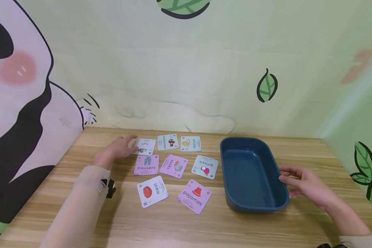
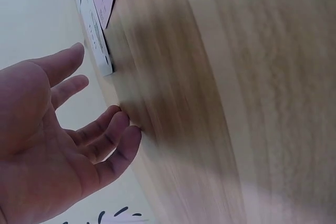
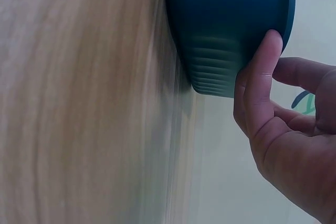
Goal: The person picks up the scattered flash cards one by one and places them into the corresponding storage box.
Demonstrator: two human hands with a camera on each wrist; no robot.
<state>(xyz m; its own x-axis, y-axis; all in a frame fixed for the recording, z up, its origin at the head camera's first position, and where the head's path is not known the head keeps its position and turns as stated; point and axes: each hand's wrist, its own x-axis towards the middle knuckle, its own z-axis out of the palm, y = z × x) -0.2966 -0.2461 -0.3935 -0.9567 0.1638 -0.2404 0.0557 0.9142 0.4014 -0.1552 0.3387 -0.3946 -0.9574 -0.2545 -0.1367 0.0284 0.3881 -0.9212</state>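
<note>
My left hand (image 1: pixel 121 148) is at the left edge of the fish card (image 1: pixel 148 147), its fingers spread and loosely bent. In the left wrist view, a gap shows between the fingers and the nearest card (image 2: pixel 97 38). Just below lies the trousers card (image 1: pixel 146 165), with the socks card (image 1: pixel 174 166) to its right. My right hand (image 1: pixel 303 184) holds the right side of a dark blue plastic bin (image 1: pixel 248 208) at its rim. In the right wrist view, bent fingers lie against the bin's outer wall (image 3: pixel 220 51). Nothing is visible inside the bin.
The mangosteen card (image 1: pixel 168 142) and durian card (image 1: pixel 190 143) lie along the back. Nearer are the pitaya card (image 1: pixel 205 166), meat card (image 1: pixel 152 191) and pajamas card (image 1: pixel 194 196). Behind the wooden table (image 1: pixel 173 229) hangs a cloth backdrop (image 1: pixel 127 69) with a panda and leaves.
</note>
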